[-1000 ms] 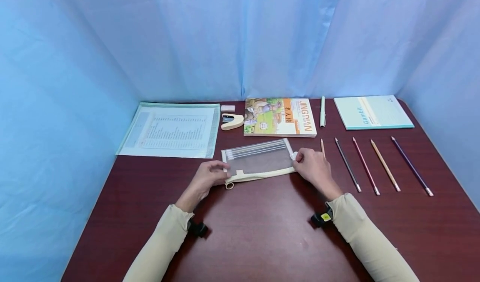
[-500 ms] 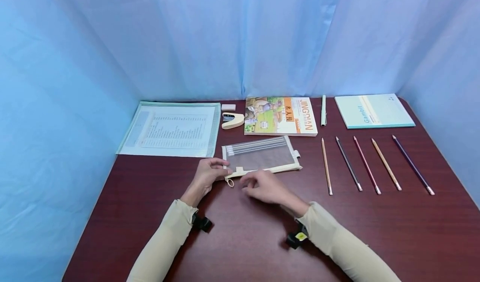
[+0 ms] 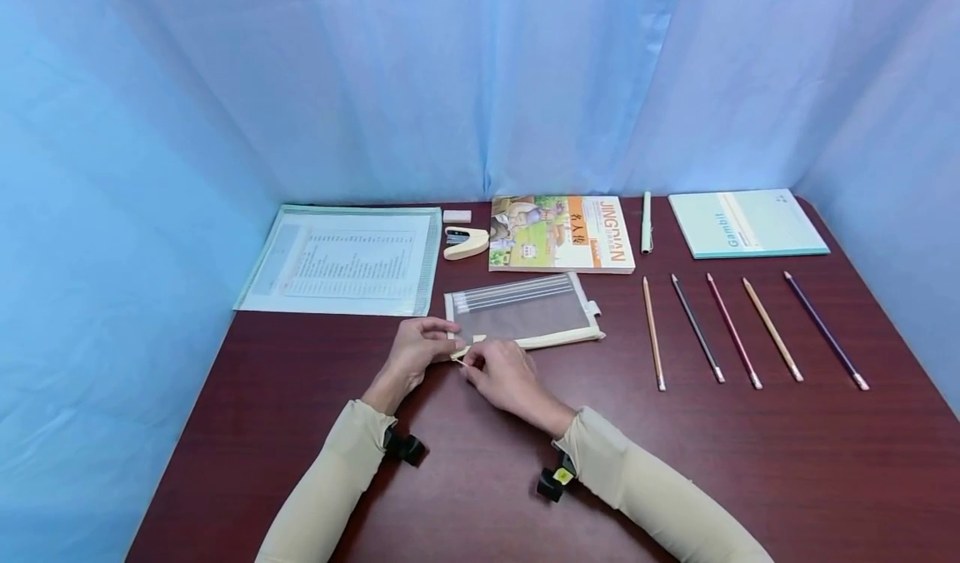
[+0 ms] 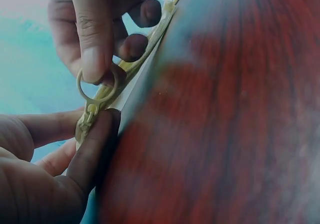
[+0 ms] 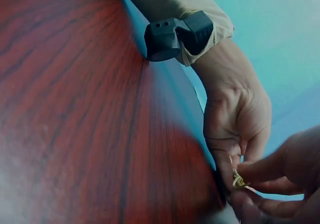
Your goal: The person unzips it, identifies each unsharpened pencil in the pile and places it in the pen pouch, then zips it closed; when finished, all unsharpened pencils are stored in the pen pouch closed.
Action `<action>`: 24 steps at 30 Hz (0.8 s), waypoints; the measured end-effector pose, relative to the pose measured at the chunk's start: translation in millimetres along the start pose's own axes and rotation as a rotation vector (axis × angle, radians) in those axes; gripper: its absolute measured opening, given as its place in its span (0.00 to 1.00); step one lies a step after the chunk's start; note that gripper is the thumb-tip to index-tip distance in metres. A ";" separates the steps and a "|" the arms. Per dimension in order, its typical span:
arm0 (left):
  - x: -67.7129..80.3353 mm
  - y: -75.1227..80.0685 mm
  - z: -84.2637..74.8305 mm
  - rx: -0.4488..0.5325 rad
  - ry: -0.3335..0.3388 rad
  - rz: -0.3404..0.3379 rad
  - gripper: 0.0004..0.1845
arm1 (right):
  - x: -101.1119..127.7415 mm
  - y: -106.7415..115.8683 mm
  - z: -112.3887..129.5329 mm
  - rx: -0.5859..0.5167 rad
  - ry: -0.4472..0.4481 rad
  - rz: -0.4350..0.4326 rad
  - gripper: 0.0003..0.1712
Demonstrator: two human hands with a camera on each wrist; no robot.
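Observation:
A see-through mesh pencil case (image 3: 517, 317) with cream edging lies slightly tilted on the table, several pencils (image 3: 513, 291) inside along its far side. Its near-left corner is pinched by my left hand (image 3: 415, 353), thumb on one face and fingers on the other. My right hand (image 3: 504, 373) pinches the ring-shaped zipper pull (image 4: 90, 102) at that same corner. In the left wrist view the ring sits between right thumb and forefinger, just above the left fingertips. The right wrist view shows both hands close together, partly hiding the zipper end.
Several loose pencils (image 3: 697, 327) lie in a row at the right. Along the back are a document pouch (image 3: 337, 259), an eraser (image 3: 457, 216), a stapler (image 3: 466, 243), a book (image 3: 560, 234), a pen (image 3: 647, 223) and a notebook (image 3: 747, 224).
My right hand has left the case's right end, moved left along the near edge and taken hold of the zipper pull. My left hand keeps its grip on the corner.

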State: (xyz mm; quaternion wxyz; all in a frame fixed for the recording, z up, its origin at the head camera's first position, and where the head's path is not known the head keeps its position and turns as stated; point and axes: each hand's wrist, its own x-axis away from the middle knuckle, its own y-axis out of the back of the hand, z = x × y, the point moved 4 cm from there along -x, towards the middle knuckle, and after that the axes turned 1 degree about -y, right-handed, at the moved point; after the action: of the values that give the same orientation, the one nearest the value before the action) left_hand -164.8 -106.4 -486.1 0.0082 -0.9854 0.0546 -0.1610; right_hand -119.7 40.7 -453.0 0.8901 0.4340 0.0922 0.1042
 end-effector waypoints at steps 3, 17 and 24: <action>-0.8 1.0 0.8 -0.006 0.001 -0.004 0.18 | -0.6 4.9 -1.8 -0.003 0.030 -0.087 0.04; -2.3 0.2 3.4 0.018 0.017 0.008 0.18 | 0.0 36.0 -46.2 -0.099 -0.078 -0.148 0.03; -1.6 0.3 3.1 0.020 0.018 0.013 0.18 | 6.4 51.3 -71.7 -0.109 -0.120 -0.153 0.03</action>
State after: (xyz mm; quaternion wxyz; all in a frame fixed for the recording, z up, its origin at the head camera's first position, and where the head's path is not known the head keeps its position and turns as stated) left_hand -165.3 -106.5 -489.6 0.0187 -0.9835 0.0592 -0.1701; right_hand -137.2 127.3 -456.3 0.9217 0.3819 0.0659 0.0146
